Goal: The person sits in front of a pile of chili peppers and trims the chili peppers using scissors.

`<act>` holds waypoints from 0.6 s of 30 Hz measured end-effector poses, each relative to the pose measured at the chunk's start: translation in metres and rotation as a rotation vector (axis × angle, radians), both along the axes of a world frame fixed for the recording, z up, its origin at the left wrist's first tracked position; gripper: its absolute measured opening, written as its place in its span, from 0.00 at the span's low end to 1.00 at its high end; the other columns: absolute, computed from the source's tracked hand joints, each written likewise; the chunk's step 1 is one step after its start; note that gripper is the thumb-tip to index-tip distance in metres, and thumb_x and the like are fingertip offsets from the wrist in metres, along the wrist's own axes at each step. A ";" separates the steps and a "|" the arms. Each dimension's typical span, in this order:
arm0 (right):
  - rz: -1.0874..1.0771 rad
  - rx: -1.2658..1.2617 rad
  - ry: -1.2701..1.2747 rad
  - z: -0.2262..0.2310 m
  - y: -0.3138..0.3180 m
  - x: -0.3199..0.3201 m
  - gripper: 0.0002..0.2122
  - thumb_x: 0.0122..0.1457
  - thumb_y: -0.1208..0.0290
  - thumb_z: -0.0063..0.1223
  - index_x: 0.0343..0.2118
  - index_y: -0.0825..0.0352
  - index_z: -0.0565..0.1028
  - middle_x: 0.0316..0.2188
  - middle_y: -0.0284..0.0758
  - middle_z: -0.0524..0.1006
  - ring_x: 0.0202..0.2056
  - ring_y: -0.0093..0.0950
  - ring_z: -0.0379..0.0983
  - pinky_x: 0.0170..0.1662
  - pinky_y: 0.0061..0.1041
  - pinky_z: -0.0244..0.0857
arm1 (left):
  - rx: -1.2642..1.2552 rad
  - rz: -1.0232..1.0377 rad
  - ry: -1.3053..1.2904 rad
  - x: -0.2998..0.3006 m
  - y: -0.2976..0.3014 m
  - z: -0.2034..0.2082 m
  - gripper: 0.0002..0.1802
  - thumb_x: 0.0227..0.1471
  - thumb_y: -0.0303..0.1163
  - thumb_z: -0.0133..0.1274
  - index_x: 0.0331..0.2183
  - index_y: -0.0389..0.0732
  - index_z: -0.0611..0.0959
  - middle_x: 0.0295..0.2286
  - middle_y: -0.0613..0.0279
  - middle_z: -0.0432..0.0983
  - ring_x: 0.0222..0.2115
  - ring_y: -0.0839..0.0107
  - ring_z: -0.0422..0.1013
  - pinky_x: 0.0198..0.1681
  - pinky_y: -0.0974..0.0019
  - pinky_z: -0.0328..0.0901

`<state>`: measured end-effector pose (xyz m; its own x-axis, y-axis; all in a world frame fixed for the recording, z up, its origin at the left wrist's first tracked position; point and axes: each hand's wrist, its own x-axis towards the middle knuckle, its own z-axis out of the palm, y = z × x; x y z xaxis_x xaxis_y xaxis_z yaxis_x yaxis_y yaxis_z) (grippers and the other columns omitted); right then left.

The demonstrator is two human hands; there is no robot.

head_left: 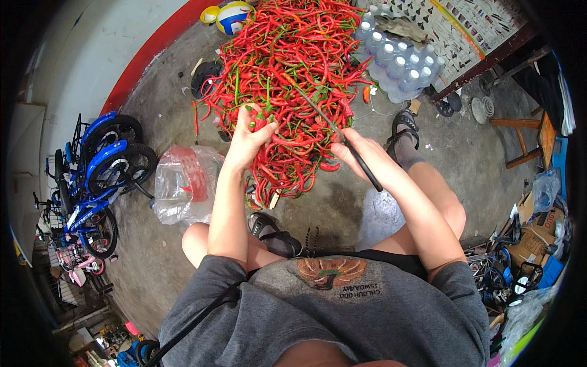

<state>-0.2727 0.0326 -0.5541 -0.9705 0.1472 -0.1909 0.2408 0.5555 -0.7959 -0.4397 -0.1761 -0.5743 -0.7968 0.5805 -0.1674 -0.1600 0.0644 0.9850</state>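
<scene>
A large heap of red chili peppers (293,55) with green stems lies in front of me. My left hand (247,137) is closed around a few chili peppers (259,120) at the heap's near left side, their green stem ends showing by the thumb. At the near right edge of the heap, my right hand (361,153) grips a long, slim dark tool (322,115) with a black handle. Its thin end points away to the left, over the peppers. I cannot make out its exact kind.
A clear plastic bag (183,189) lies left of the heap, near blue bicycles (101,165). Shrink-wrapped bottles (400,67) stand at the far right, and a ball (233,17) at the far left. A wooden stool (520,137) and clutter line the right.
</scene>
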 end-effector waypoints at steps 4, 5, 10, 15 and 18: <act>0.067 -0.008 -0.014 0.006 -0.003 0.002 0.22 0.58 0.52 0.44 0.40 0.71 0.67 0.29 0.51 0.73 0.35 0.47 0.72 0.36 0.37 0.64 | 0.034 0.018 -0.099 0.005 0.004 0.000 0.20 0.43 0.23 0.58 0.39 0.39 0.68 0.23 0.64 0.74 0.20 0.80 0.67 0.22 0.77 0.60; 0.065 -0.009 -0.014 0.005 -0.003 0.001 0.22 0.58 0.52 0.44 0.40 0.71 0.67 0.29 0.51 0.73 0.35 0.47 0.72 0.36 0.37 0.64 | 0.025 -0.006 -0.081 0.005 0.004 0.001 0.20 0.43 0.23 0.58 0.38 0.38 0.69 0.23 0.63 0.75 0.20 0.80 0.67 0.22 0.77 0.60; 0.100 -0.127 -0.063 0.007 -0.008 -0.002 0.27 0.53 0.43 0.45 0.36 0.69 0.70 0.27 0.49 0.74 0.35 0.47 0.72 0.37 0.38 0.64 | 0.013 -0.025 -0.094 0.006 0.002 -0.005 0.23 0.42 0.23 0.59 0.42 0.35 0.70 0.27 0.61 0.77 0.26 0.77 0.72 0.32 0.75 0.66; 0.091 -0.056 -0.091 0.008 -0.014 -0.003 0.24 0.54 0.47 0.47 0.34 0.70 0.70 0.22 0.49 0.73 0.30 0.47 0.72 0.32 0.38 0.63 | -0.121 -0.066 -0.051 0.008 0.004 0.002 0.23 0.42 0.24 0.60 0.42 0.34 0.71 0.28 0.62 0.77 0.30 0.76 0.73 0.36 0.74 0.67; 0.083 0.073 -0.033 0.006 -0.022 -0.001 0.21 0.55 0.50 0.48 0.33 0.70 0.70 0.19 0.48 0.72 0.27 0.48 0.71 0.29 0.39 0.63 | -0.134 -0.096 -0.046 0.006 0.000 0.008 0.21 0.42 0.24 0.60 0.40 0.34 0.72 0.29 0.63 0.76 0.30 0.78 0.72 0.36 0.74 0.66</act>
